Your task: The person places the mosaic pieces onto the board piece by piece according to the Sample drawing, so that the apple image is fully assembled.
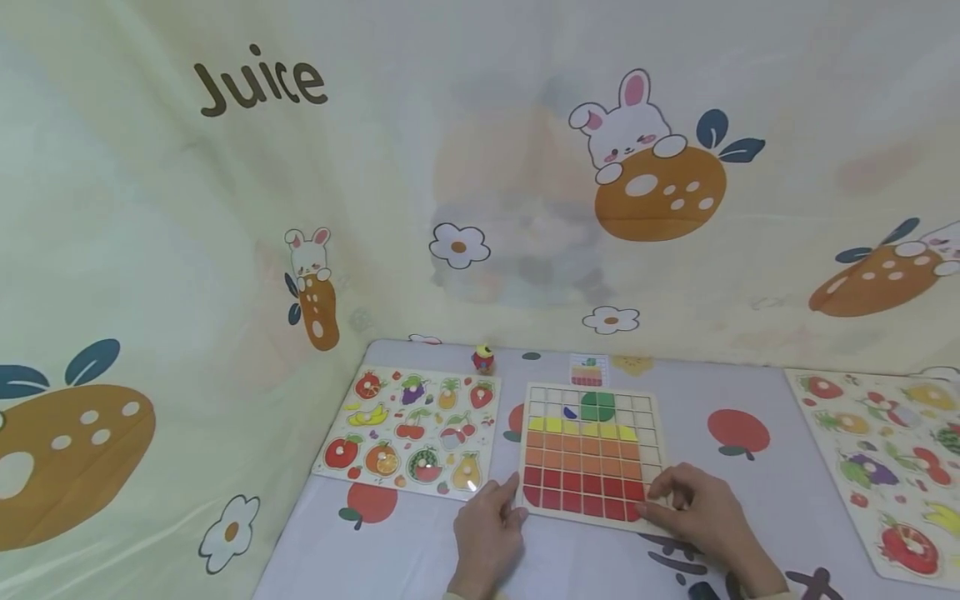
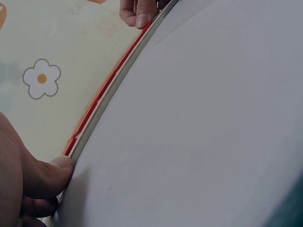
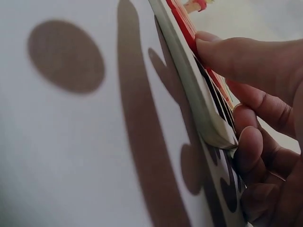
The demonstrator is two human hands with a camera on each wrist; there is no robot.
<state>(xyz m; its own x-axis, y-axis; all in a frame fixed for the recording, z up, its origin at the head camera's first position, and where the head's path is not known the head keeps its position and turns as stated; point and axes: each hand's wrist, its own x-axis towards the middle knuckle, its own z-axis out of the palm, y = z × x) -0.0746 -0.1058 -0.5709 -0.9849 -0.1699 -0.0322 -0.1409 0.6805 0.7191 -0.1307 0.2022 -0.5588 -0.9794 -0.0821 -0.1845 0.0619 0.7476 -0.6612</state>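
A wooden grid board lies on the table, filled with rows of red, orange and yellow tiles and green ones on top. My left hand holds its near-left corner. In the left wrist view the thumb presses the board's edge and a finger curls below. My right hand grips the near-right corner. In the right wrist view one finger lies on the red tiles and the others curl round the board's corner, which is slightly raised off the cloth.
A fruit peg puzzle lies left of the board, another at the right edge. A small red toy and a picture card stand behind the board. A printed curtain closes off the back and left.
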